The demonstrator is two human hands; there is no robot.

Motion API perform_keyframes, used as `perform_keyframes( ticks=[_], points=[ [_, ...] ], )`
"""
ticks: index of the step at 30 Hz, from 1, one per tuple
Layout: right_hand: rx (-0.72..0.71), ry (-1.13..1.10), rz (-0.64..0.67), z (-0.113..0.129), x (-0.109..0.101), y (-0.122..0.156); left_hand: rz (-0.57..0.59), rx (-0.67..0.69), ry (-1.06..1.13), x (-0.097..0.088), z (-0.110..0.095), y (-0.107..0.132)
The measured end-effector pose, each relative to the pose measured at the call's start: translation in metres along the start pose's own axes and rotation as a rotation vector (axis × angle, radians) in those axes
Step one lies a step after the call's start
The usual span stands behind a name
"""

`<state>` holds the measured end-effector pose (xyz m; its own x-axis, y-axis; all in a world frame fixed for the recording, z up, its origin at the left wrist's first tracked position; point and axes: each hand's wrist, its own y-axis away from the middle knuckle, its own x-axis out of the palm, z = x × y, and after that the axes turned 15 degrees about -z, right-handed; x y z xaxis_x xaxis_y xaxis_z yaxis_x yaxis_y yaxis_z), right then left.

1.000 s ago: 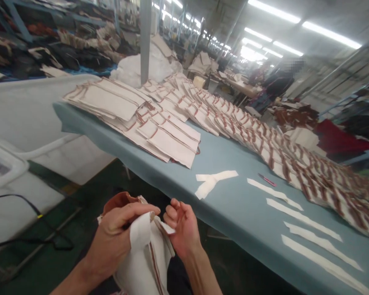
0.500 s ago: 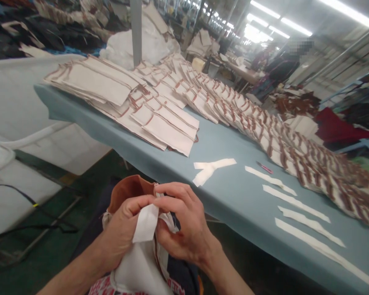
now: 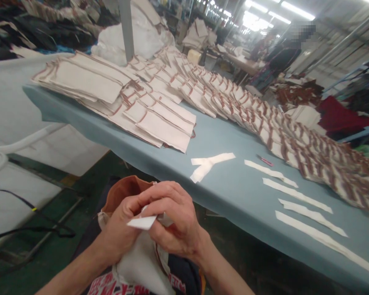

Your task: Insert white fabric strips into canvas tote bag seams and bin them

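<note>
On my lap lies a cream fabric bag (image 3: pixel 144 258) with a brown lining (image 3: pixel 123 192) showing at its opening. My left hand (image 3: pixel 121 225) is closed on the bag's edge. My right hand (image 3: pixel 175 217) pinches at the same edge, its fingers against those of the left. A short white strip (image 3: pixel 143 223) sticks out between the two hands, its inner end hidden by the fingers. Red printing (image 3: pixel 110 282) shows beneath the bag.
A table with a blue-green cover (image 3: pixel 224 196) carries stacked cream pieces with brown edging (image 3: pixel 166 123) and a long overlapping row (image 3: pixel 249 110). Several white strips (image 3: pixel 310 217) and pink-handled snips (image 3: pixel 266 160) lie on it. A white chair (image 3: pixel 18 192) stands left; a person (image 3: pixel 276 61) is behind.
The white strip has turned from hanging flat to nearly edge-on between my fingers. My right hand has shifted slightly left and its fingers have curled in closer to my left hand.
</note>
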<state>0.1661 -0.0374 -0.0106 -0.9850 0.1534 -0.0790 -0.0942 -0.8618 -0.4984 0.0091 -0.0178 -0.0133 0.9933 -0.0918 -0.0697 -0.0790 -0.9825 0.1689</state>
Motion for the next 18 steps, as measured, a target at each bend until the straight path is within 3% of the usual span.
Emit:
perform_keyframes(
  ticks=[2, 5, 8, 11, 14, 18],
  points=[
    [0.178, -0.134, -0.175, 0.001, 0.005, 0.003, -0.026, 0.038, -0.016, -0.002, 0.007, 0.002],
    [0.416, -0.282, -0.423, -0.004, 0.011, 0.011, -0.169, 0.083, -0.095, -0.008, 0.024, 0.008],
    [0.571, -0.315, -0.346, -0.02, 0.017, 0.029, -0.254, 0.1, -0.142, -0.018, 0.044, 0.015],
    [0.795, -0.333, -0.216, -0.043, 0.026, 0.056, -0.213, 0.043, -0.176, -0.03, 0.06, 0.021],
    [0.98, -0.36, -0.215, -0.063, 0.037, 0.084, -0.207, -0.009, -0.192, -0.042, 0.072, 0.03],
    [1.065, -0.371, -0.257, -0.078, 0.05, 0.109, -0.225, -0.061, -0.272, -0.058, 0.073, 0.046]
  ],
)
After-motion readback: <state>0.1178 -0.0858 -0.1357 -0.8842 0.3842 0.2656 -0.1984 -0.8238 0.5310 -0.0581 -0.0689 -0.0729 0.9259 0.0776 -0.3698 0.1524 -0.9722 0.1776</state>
